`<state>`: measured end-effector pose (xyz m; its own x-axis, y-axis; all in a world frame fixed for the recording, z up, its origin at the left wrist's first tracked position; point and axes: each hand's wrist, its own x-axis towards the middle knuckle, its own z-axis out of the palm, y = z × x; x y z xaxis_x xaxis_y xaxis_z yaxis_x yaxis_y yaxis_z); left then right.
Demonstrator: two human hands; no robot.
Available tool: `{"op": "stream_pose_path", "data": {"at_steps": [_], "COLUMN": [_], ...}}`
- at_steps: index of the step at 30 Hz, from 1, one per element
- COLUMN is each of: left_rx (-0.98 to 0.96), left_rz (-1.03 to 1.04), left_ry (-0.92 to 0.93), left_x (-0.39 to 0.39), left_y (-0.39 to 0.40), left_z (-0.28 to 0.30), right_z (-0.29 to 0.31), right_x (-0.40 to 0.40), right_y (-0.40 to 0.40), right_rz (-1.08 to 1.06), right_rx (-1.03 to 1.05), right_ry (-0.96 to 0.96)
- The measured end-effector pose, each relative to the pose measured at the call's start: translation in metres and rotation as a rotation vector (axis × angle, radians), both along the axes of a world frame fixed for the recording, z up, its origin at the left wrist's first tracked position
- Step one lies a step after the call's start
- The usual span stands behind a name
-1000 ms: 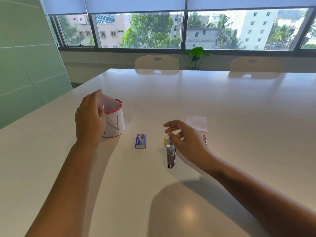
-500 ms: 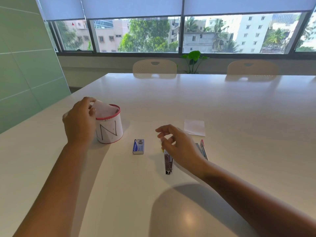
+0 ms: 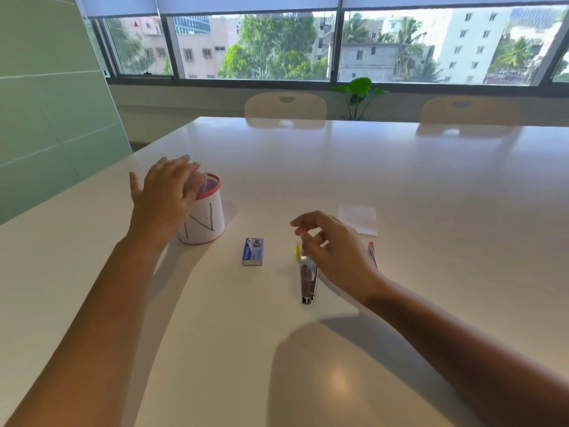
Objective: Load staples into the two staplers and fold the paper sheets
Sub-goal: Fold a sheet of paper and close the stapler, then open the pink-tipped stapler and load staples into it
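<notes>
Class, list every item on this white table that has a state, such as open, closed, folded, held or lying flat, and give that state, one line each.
White cup marked N with red rim: upright, paper inside.
Blue staple box: closed, lying flat.
Silver stapler with yellow end: lying opened out.
Red stapler: on the table, mostly hidden.
White paper sheet: flat, apart from the hands.
Left hand: fingers straight over the cup.
Right hand: loosely curled above the silver stapler.

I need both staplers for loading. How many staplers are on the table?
2. A yellow stapler lies opened under the right hand; a red stapler shows just right of that hand, mostly hidden.
</notes>
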<state>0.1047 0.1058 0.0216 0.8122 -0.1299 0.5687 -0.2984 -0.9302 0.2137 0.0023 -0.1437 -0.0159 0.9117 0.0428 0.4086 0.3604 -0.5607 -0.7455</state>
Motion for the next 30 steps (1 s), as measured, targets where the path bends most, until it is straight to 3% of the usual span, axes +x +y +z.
{"op": "stream_pose_path", "data": {"at_steps": [3, 9, 17, 22, 25, 30], "left_rx": [0.014, 0.002, -0.118, -0.147, -0.160, -0.112], "left_rz": [0.035, 0.040, -0.040, -0.292, -0.389, -0.498], "left_ry": [0.100, 0.099, -0.181, -0.086, 0.007, 0.116], "left_x": [0.004, 0.002, -0.023, -0.041, -0.047, -0.048], "left_y": [0.004, 0.005, -0.019, -0.068, -0.088, -0.100], "left_z": [-0.006, -0.011, -0.001, -0.011, -0.026, -0.046], "right_z": [0.002, 0.007, 0.021, 0.016, 0.008, -0.013], "right_x": [0.001, 0.004, 0.013, 0.021, 0.025, 0.028], "right_y": [-0.001, -0.010, -0.033, -0.073, -0.097, -0.113], "right_rz": [-0.023, -0.090, -0.212, -0.366, -0.430, -0.363], "right_rx": [0.002, 0.062, 0.118, -0.132, -0.175, -0.333], "right_ry": [-0.032, -0.090, -0.035, 0.041, 0.057, 0.095]}}
